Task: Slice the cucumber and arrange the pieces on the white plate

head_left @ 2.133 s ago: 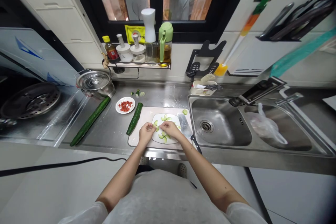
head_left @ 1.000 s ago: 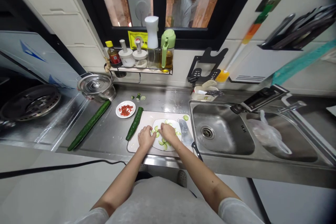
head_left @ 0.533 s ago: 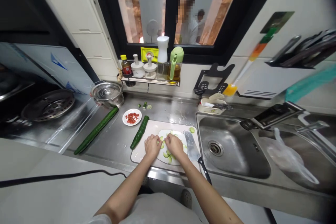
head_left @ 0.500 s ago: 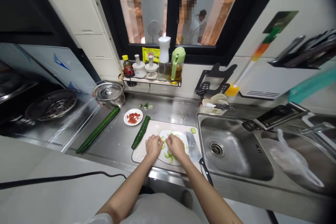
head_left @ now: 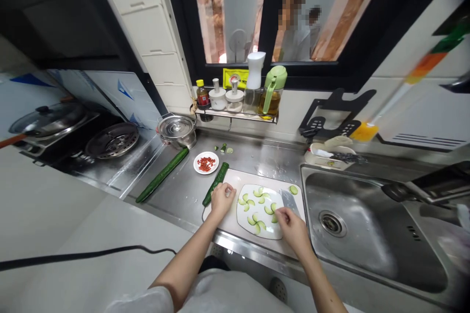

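Observation:
A white square plate (head_left: 263, 229) carries several thin green cucumber slices (head_left: 261, 195) laid out in pinwheel clusters. It rests on a pale cutting board (head_left: 238, 177). My right hand (head_left: 293, 227) is at the plate's right edge, thumb and fingers pinched at a cucumber slice there. Left of the plate, my left hand (head_left: 223, 200) hovers with loosely bent fingers and nothing visible in them, close to a piece of cucumber (head_left: 216, 183). The knife's blade (head_left: 289, 199) shows on the board beyond my right hand; its handle is hidden. A cucumber round (head_left: 293, 190) lies by the blade.
A small plate of chopped red pieces (head_left: 206, 163), cucumber scraps (head_left: 223, 148) and a whole cucumber (head_left: 162, 175) lie on the steel counter. A lidded pot (head_left: 177, 129) stands behind. The sink (head_left: 352, 234) is to the right; a condiment shelf (head_left: 235, 113) hangs under the window.
My hands have moved apart, off the middle of the plate, left hand leftward and right hand to its right edge. The slice clusters now show fully. The view has turned left.

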Motion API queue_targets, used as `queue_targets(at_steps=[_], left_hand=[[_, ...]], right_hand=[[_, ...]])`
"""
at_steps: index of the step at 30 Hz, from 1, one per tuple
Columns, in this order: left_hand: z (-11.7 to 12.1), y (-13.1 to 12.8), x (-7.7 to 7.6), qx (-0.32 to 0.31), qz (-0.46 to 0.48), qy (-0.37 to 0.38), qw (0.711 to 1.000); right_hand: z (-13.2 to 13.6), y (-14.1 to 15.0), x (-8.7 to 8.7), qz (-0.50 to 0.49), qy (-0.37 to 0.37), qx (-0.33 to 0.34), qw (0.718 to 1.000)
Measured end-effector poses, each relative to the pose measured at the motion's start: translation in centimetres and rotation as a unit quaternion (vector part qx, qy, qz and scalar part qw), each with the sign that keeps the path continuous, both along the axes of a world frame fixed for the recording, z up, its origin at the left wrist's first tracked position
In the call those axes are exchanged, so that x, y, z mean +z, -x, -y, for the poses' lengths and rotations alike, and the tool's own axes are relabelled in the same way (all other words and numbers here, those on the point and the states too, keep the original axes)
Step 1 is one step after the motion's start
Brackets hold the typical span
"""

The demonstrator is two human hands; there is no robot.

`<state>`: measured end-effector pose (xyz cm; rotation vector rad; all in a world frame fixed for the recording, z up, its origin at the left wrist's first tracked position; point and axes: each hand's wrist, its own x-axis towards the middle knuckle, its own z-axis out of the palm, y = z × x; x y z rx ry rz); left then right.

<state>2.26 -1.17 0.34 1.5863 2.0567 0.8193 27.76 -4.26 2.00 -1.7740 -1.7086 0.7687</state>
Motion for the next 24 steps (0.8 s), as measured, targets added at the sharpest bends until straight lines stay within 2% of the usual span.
queue_targets(at_steps=[4,8,10,13,16,24], left_hand=[[-0.9,3.6,0.0,0.030,0.017,-0.033,0.999],[-3.3,7.2,-0.2,0.094,-0.005,-0.032,0.995],[-4.8,8.8,-0.3,0.134,-0.028,-0.002,0.991],[-6.8,10.7,-0.2,0.175,-0.100,0.081,0.976],[-8.3,12.0,-0.3,0.167,-0.149,0.123,0.967],[-9.7,13.7,-1.1,0.112,-0.191,0.149,0.964]], right_hand=[[1.1,-2.0,-0.5,-0.007,0.004,-0.038,0.999],[1.2,-2.2,-1.0,-0.015,0.011,-0.048,0.999],[1.0,-1.8,-1.2,-0.019,0.004,-0.055,0.998],[0.7,-1.3,-1.3,-0.022,0.001,-0.055,0.998],[0.6,-1.1,-1.5,-0.024,0.005,-0.044,0.999],[1.3,-1.6,-2.0,-0.016,0.017,-0.038,0.999]])
